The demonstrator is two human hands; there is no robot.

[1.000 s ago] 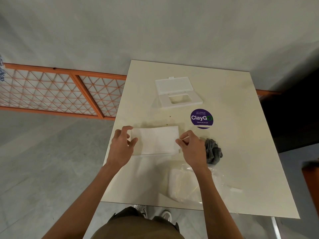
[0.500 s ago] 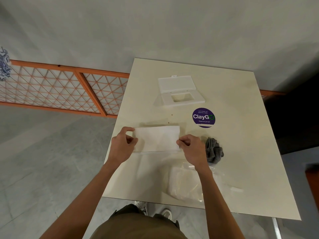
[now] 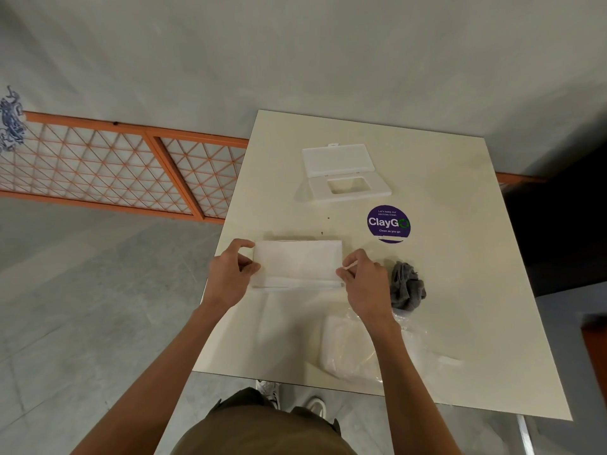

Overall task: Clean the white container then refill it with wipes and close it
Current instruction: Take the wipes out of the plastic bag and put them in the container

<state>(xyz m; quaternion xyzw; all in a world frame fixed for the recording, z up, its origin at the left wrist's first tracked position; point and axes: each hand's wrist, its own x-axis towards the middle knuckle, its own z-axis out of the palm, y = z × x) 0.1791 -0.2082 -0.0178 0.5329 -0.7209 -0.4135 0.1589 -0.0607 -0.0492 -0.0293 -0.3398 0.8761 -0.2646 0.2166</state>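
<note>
The left hand (image 3: 230, 277) pinches the left end of the folded wipe stack (image 3: 297, 262) by the table's (image 3: 460, 257) left edge, the right hand (image 3: 364, 284) pinches its right end, so refilling seems in hand; next it needs carrying level to the open white container (image 3: 348, 174) near the far edge.

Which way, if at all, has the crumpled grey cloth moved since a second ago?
No. The crumpled grey cloth lies at the same offset from the round purple ClayGo sticker, just nearer the person; only the camera view shifted.
</note>
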